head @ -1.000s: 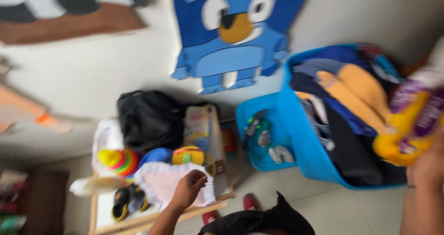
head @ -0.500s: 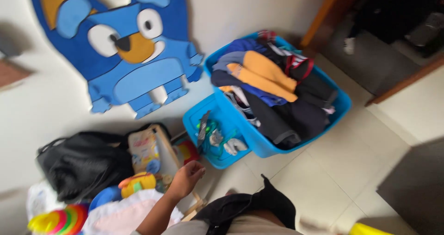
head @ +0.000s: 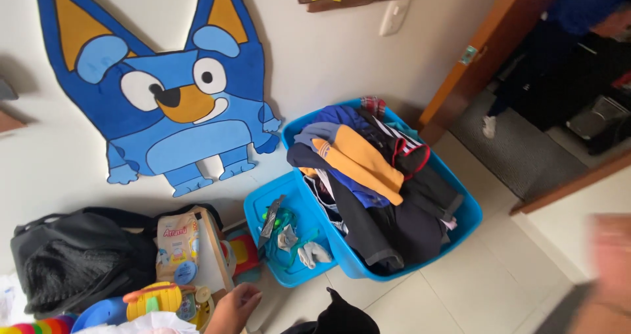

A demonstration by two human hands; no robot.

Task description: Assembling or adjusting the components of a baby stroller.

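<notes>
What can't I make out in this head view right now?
- Right hand: motion-blurred at the right edge; grip unreadable.
- Left hand: cut off by the bottom edge.
- Large blue bin: lower contents buried under piled clothes.
- Black bag: closed, contents hidden.

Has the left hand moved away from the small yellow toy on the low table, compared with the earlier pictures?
No. The left hand rests at the table edge just right of the yellow toy, as before. Only the camera has swung, shifting everything in view.

Clothes (head: 368, 176) in bin (head: 468, 221); lid (head: 259, 209) left.
</notes>
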